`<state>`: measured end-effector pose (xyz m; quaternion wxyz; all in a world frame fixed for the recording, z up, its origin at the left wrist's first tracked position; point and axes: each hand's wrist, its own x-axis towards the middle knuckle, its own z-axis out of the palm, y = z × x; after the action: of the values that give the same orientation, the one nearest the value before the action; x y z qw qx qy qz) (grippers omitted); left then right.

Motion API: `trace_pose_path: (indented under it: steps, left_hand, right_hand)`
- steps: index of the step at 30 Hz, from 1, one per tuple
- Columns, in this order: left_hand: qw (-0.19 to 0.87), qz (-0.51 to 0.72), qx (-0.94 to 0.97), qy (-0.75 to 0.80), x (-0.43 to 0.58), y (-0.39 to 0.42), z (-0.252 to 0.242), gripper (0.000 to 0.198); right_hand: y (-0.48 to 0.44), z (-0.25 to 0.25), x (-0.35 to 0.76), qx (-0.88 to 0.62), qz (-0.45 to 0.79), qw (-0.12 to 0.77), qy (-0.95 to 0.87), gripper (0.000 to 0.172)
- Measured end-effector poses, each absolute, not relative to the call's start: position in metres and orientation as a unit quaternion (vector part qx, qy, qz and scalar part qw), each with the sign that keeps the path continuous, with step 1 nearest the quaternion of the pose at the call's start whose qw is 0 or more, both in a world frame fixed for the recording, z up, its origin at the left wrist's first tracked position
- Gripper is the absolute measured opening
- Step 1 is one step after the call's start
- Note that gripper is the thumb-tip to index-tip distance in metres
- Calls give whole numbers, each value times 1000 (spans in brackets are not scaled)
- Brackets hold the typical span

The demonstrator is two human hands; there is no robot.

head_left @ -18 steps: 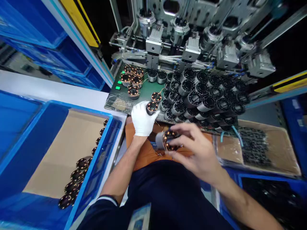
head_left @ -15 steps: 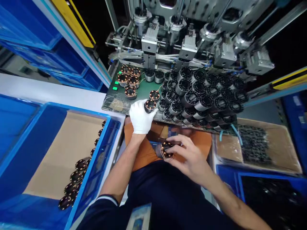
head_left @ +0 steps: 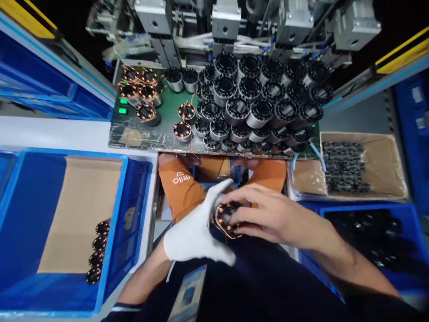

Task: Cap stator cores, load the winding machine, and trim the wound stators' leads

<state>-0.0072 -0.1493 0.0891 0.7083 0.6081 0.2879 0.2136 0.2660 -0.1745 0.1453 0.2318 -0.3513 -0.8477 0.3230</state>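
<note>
My right hand [head_left: 264, 214], bare, grips a motor stator [head_left: 228, 219] with copper windings in front of my lap; its fingers reach over the rim and into the bore. Around the near side of that stator, my white-gloved left hand [head_left: 197, 228] is spread, thumb and fingers apart; whether its palm touches the stator is hidden. On the green bench board [head_left: 161, 138] stand two copper-wound stators, the front one [head_left: 182, 131] near the board's edge. A cluster of wound stators [head_left: 146, 112] sits at the board's left. Stacked dark stator cores [head_left: 236, 109] without visible copper fill its right side.
Metal machine heads [head_left: 226, 21] rise behind the board. At left, a blue bin [head_left: 124, 192] holds cardboard and several wound stators [head_left: 96, 258]. A cardboard box [head_left: 385, 165] of dark parts and a blue crate [head_left: 372, 206] are at right.
My left hand has let go of a wound stator on the board's front edge and come down to the stator in my right hand, opening around it. The view has shifted.
</note>
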Motion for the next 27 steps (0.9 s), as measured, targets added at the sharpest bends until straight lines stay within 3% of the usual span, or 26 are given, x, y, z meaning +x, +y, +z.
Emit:
trace_pose_path:
  steps: [2, 5, 8, 10, 12, 14, 17, 19, 21, 24, 27]
  left_hand:
    - [762, 230, 536, 281, -1, -157, 104, 129]
    - [738, 311, 497, 334, 3, -153, 113, 101]
    - [758, 326, 468, 318, 3, -147, 115, 70]
    - [781, 329, 441, 296, 5, -146, 115, 56]
    - [776, 334, 446, 295, 11, -146, 114, 52]
    - [747, 336, 480, 314, 19, -146, 112, 57]
    - [730, 365, 479, 322, 33, -151, 110, 59]
    - [768, 409, 397, 292, 43, -159, 108, 56]
    - [817, 426, 274, 275, 54, -166, 107, 54]
    - [847, 412, 121, 313, 65, -161, 99, 49]
    - [768, 498, 221, 338, 61, -138, 83, 43]
  right_hand:
    - [-166, 154, 261, -331, 300, 276, -851, 19]
    - [-160, 161, 260, -341, 188, 293, -873, 40]
    - [-158, 165, 271, -318, 68, 277, -904, 35]
    - [-158, 166, 279, -312, 50, 273, -909, 27]
    - [-161, 165, 281, -313, 97, 298, -896, 18]
    - [-167, 160, 271, -298, 223, 390, -842, 7]
    - [-181, 144, 238, -278, 472, 571, -612, 22]
    - [-192, 132, 214, -287, 542, 640, -463, 24]
    - [-203, 119, 200, -302, 508, 655, -471, 22]
    - [-220, 105, 204, -320, 426, 593, -603, 18]
    - [-231, 101, 226, -379, 443, 560, -589, 24]
